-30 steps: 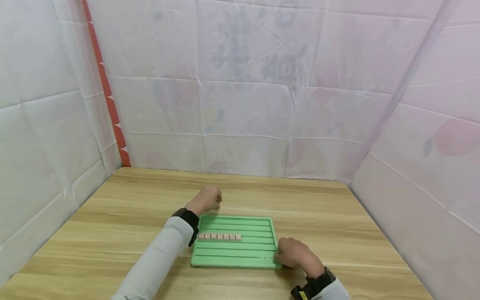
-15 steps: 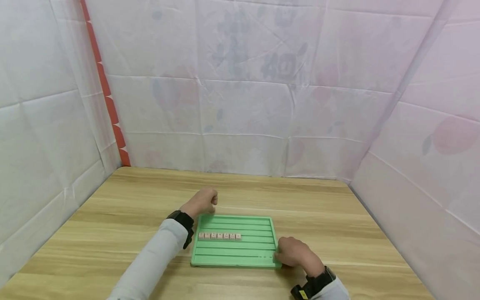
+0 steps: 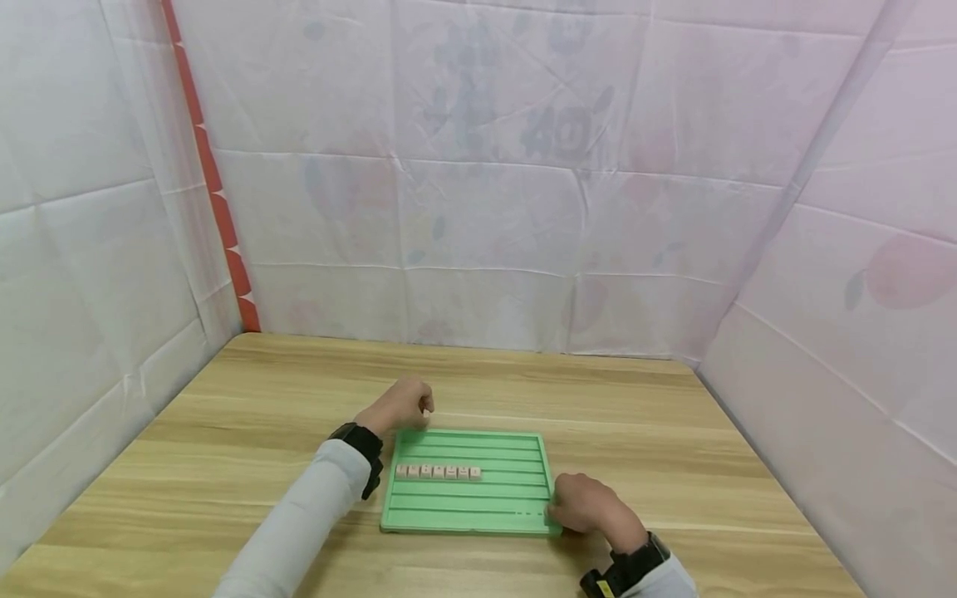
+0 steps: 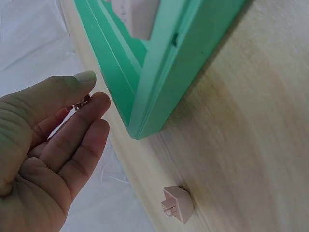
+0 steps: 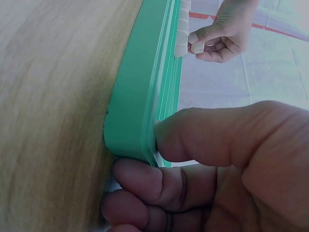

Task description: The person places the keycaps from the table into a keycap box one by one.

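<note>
Beyond the far left corner of a green ridged tray (image 3: pixel 471 503), my left hand (image 3: pixel 399 404) pinches a small pale keycap (image 5: pixel 197 48) between thumb and fingers. In the left wrist view this keycap (image 4: pixel 80 102) is mostly hidden by the fingertips, its hollow underside partly showing. My right hand (image 3: pixel 586 502) grips the tray's near right corner, with the thumb on top of the rim and fingers curled beneath, as the right wrist view shows. Several beige keycaps (image 3: pixel 438 472) stand side by side in one of the tray's middle rows, starting from its left end.
Another keycap (image 4: pixel 178 205) lies on its side on the wooden table (image 3: pixel 643 432), outside the tray and close to its edge in the left wrist view. White sheeting (image 3: pixel 486 216) walls off the table's back and both sides.
My left hand has shifted slightly left, still above the tray's far left corner. The right hand, the tray and the row of keycaps stay where they were.
</note>
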The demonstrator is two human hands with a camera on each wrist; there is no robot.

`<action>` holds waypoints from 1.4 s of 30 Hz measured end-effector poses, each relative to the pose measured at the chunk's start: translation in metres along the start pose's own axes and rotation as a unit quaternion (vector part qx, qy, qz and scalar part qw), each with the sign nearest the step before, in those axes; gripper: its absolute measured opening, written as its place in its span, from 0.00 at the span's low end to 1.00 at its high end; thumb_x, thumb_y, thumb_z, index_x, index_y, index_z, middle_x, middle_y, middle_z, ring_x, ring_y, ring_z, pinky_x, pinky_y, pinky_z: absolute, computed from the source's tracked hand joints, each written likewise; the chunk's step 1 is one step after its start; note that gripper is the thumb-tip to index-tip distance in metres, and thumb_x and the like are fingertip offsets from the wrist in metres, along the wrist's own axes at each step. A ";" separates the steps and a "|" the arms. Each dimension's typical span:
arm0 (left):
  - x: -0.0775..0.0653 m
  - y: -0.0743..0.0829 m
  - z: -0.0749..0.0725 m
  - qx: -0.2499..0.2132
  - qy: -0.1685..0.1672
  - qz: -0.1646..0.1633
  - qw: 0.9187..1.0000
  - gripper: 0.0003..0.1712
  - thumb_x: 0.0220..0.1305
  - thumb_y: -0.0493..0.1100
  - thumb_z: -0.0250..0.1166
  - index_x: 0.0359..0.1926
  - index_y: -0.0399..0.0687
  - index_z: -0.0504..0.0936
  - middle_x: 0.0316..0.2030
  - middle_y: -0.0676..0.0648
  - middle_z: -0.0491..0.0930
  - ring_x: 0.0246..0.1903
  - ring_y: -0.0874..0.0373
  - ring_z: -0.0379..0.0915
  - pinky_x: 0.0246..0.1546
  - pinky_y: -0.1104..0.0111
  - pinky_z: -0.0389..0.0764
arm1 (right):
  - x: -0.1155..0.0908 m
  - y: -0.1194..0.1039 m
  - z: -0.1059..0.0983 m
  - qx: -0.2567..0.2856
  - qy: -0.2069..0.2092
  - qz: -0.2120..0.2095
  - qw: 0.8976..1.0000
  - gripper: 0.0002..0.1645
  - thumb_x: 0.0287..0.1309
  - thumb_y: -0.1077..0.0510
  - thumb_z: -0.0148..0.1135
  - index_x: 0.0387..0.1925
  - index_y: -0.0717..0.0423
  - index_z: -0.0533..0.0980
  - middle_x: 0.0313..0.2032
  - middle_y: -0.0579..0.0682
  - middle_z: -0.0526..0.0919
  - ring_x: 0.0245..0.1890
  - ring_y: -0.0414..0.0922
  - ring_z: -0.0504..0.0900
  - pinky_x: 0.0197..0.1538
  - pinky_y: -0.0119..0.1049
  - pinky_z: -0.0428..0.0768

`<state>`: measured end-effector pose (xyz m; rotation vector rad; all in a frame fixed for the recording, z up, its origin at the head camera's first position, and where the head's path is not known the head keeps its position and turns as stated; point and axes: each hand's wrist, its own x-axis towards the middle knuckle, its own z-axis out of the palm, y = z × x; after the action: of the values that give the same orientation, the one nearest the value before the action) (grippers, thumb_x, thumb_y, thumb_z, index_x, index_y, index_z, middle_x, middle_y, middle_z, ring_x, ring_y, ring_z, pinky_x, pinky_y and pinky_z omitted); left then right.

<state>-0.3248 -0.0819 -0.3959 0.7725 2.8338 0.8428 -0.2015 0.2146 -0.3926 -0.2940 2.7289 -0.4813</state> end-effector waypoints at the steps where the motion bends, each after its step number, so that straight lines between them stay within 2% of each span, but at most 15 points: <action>1: 0.000 -0.001 0.000 -0.001 0.001 0.005 1.000 0.06 0.52 0.29 0.66 0.30 0.41 0.80 0.25 0.50 0.71 0.25 0.56 0.65 0.28 0.64 0.71 | 0.000 0.000 0.000 -0.001 0.000 -0.001 1.000 0.10 0.52 0.63 0.58 0.18 0.58 0.70 0.14 0.48 0.67 0.15 0.42 0.63 0.21 0.33 0.59; 8: -0.001 -0.008 0.006 -0.002 0.005 0.031 1.000 0.07 0.51 0.31 0.69 0.28 0.45 0.80 0.23 0.53 0.71 0.26 0.57 0.65 0.28 0.65 0.71 | 0.000 0.002 0.001 0.000 0.000 -0.007 1.000 0.10 0.52 0.63 0.58 0.18 0.58 0.70 0.14 0.48 0.68 0.15 0.42 0.63 0.21 0.33 0.58; 18: -0.003 -0.014 0.006 -0.035 -0.006 0.047 0.998 0.08 0.53 0.30 0.66 0.35 0.42 0.82 0.28 0.51 0.75 0.28 0.58 0.68 0.31 0.65 0.73 | -0.001 0.002 0.001 -0.001 0.000 -0.008 1.000 0.11 0.53 0.63 0.58 0.18 0.58 0.71 0.13 0.48 0.68 0.14 0.42 0.63 0.21 0.33 0.59; 28: -0.008 -0.010 0.001 -0.088 -0.020 0.029 0.995 0.11 0.53 0.29 0.65 0.39 0.39 0.81 0.32 0.49 0.77 0.32 0.57 0.71 0.33 0.65 0.75 | -0.001 0.002 0.001 0.002 0.000 -0.013 1.000 0.11 0.52 0.63 0.58 0.17 0.58 0.71 0.13 0.47 0.68 0.14 0.41 0.63 0.21 0.33 0.58; 36: -0.013 -0.006 0.000 -0.182 -0.020 0.005 0.983 0.11 0.52 0.27 0.64 0.39 0.36 0.77 0.34 0.47 0.76 0.37 0.54 0.73 0.36 0.63 0.77 | -0.001 0.003 0.002 -0.001 0.002 -0.005 1.000 0.10 0.52 0.63 0.59 0.17 0.58 0.71 0.13 0.48 0.68 0.14 0.42 0.63 0.21 0.33 0.59; 42: -0.014 -0.007 -0.001 -0.230 -0.041 0.016 0.972 0.09 0.53 0.26 0.63 0.37 0.35 0.77 0.32 0.47 0.78 0.34 0.56 0.75 0.35 0.64 0.77 | 0.000 0.003 0.002 0.000 0.001 -0.012 1.000 0.11 0.52 0.63 0.58 0.17 0.58 0.71 0.13 0.47 0.67 0.14 0.41 0.62 0.21 0.33 0.58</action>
<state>-0.3157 -0.0939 -0.3998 0.7590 2.4114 1.3659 -0.2010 0.2169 -0.3956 -0.3268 2.7300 -0.4895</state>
